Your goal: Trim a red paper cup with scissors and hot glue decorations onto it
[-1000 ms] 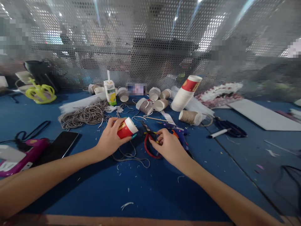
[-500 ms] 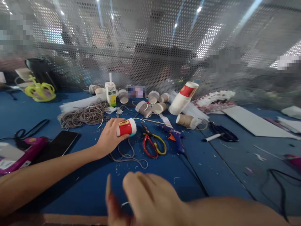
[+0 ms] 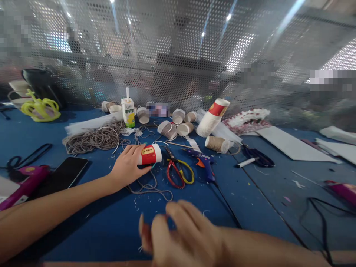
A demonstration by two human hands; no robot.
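Observation:
Low in the centre of the head view is my right hand [image 3: 183, 235], slightly blurred, with its fingers curled in; whatever they hold, if anything, is hidden. My left hand [image 3: 126, 167] is wrapped around a red-and-white paper cup [image 3: 150, 154], tilted onto its side just above or on the table. A loose grey cord [image 3: 160, 191] trails over the table below the cup. Just right of the cup lie scissors [image 3: 179, 172] with one red and one yellow handle. Beyond them rests a blue hot glue gun [image 3: 204, 165] with an orange trigger.
A grey cord heap [image 3: 91, 139] and a juice carton [image 3: 128, 113] stand behind my left hand. Stacked paper cups [image 3: 213, 118] lean at the back. A phone [image 3: 65, 172] and purple glue gun [image 3: 27, 181] lie left. A perforated metal screen [image 3: 125, 74] borders the table.
My right hand has shifted slightly right and its fingers look more curled. My left hand still grips the cup, which has turned a little. The whole view has shifted slightly.

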